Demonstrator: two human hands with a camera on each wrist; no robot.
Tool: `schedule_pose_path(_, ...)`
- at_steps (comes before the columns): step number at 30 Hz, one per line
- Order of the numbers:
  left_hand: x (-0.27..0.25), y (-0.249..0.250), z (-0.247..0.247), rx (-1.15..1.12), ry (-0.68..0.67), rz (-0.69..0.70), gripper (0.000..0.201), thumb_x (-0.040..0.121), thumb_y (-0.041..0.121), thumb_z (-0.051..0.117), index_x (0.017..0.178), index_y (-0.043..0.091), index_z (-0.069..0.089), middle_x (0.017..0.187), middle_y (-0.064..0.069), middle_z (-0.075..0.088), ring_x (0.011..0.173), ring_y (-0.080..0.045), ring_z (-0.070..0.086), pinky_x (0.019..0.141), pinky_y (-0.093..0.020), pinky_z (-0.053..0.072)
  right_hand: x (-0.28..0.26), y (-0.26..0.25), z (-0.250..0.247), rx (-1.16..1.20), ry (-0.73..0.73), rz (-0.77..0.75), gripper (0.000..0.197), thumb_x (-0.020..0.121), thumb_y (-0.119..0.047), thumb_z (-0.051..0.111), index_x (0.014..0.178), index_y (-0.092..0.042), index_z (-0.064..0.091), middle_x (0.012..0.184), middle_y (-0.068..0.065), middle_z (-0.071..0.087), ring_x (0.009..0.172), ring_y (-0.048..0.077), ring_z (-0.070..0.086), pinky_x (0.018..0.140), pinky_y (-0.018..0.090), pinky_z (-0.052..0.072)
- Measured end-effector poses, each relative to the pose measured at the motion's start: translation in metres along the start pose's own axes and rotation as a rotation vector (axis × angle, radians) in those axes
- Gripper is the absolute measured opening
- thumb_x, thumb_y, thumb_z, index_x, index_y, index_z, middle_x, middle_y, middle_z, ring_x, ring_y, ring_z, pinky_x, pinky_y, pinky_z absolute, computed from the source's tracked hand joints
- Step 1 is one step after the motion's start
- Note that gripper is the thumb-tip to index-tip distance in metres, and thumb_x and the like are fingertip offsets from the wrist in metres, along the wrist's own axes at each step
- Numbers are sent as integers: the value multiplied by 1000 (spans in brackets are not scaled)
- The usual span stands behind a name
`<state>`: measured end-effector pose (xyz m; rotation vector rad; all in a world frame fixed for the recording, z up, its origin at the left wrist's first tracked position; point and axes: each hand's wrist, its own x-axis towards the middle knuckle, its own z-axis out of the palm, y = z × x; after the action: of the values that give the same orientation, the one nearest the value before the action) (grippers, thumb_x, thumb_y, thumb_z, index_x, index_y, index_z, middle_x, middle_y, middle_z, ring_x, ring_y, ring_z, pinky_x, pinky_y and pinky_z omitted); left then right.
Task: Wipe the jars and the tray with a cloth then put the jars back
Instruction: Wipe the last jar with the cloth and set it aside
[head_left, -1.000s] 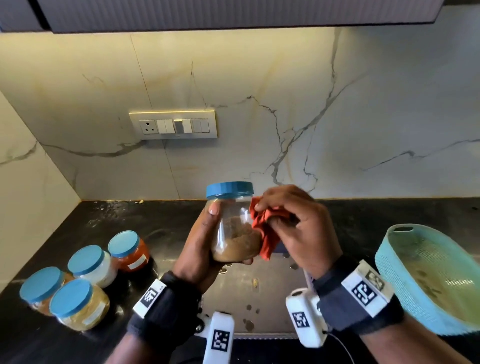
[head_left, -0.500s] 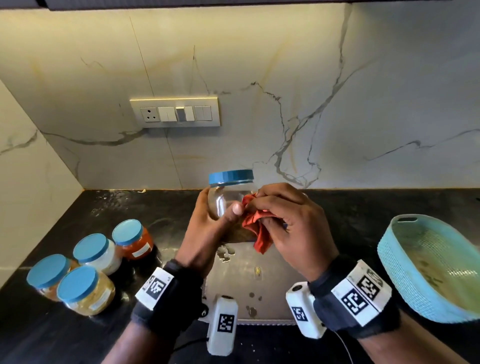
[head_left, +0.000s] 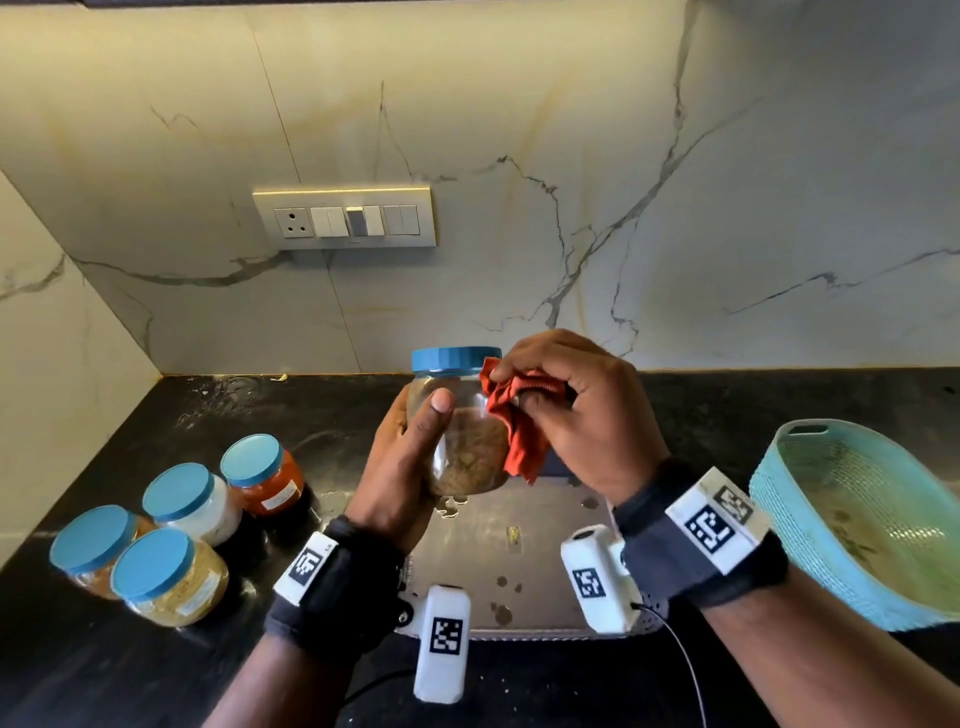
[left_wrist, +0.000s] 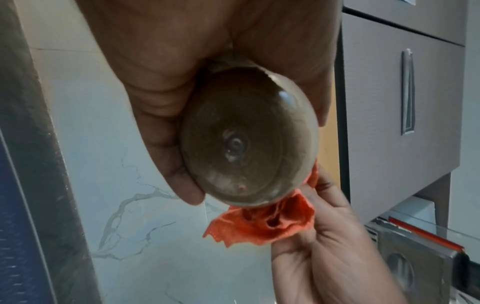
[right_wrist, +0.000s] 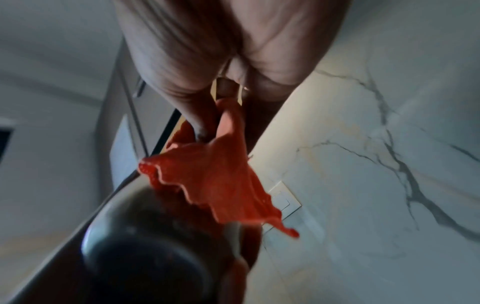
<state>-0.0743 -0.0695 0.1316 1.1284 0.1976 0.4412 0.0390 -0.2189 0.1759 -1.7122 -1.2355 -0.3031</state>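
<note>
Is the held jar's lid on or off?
On: the blue lid sits atop the jar that the left hand grips.

This is a home kitchen. A black stone worktop (head_left: 156, 415) meets a wall of white marble (head_left: 571, 156) with grey veins, and a switch panel (head_left: 344, 217) with a socket is on it. Food jars (head_left: 192, 499) with blue lids stand on the worktop, near grey cabinet doors (left_wrist: 405, 92)

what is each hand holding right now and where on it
Left hand grips the blue-lidded jar around its lower body. Right hand pinches the bunched orange cloth against the jar's side.
</note>
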Motion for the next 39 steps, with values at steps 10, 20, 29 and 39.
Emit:
schedule_pose_path(10, -2, 11, -4, -187, -32, -49, 103, 72, 64, 80, 146, 3, 44, 125, -28, 55, 110, -39, 54, 88, -50, 51, -37, -14, 14, -122, -53, -182, 20, 87, -7, 64, 102, -15, 74, 113, 1, 66, 103, 13, 65, 88, 27, 56)
schedule_pose_path(20, 4, 12, 1, -220, 8, -8, 107, 69, 68, 79, 146, 7, 39, 122, -23, 56, 102, -37, 58, 81, -50, 52, -28, -17, 10, -125, -34, -152, 21, 86, -4, 67, 102, -13, 76, 113, 1, 67, 105, 14, 64, 90, 29, 55)
schedule_pose_path(29, 4, 7, -8, -37, 32, -131, 68, 96, 58, 41, 136, 7, 60, 131, -29, 63, 120, -45, 59, 102, -58, 46, -37, -4, 12, -339, -169, -331, 19, 88, -7, 69, 104, -14, 76, 114, 4, 68, 104, 20, 64, 81, 36, 60)
schedule_pose_path(39, 3, -4, -7, 167, -19, -124, 61, 79, 41, 72, 125, 1, 64, 116, -24, 68, 106, -37, 65, 103, -62, 46, -19, 10, 9, -124, -97, -114, 27, 83, 5, 68, 99, -15, 77, 106, 0, 67, 100, 12, 64, 90, 24, 53)
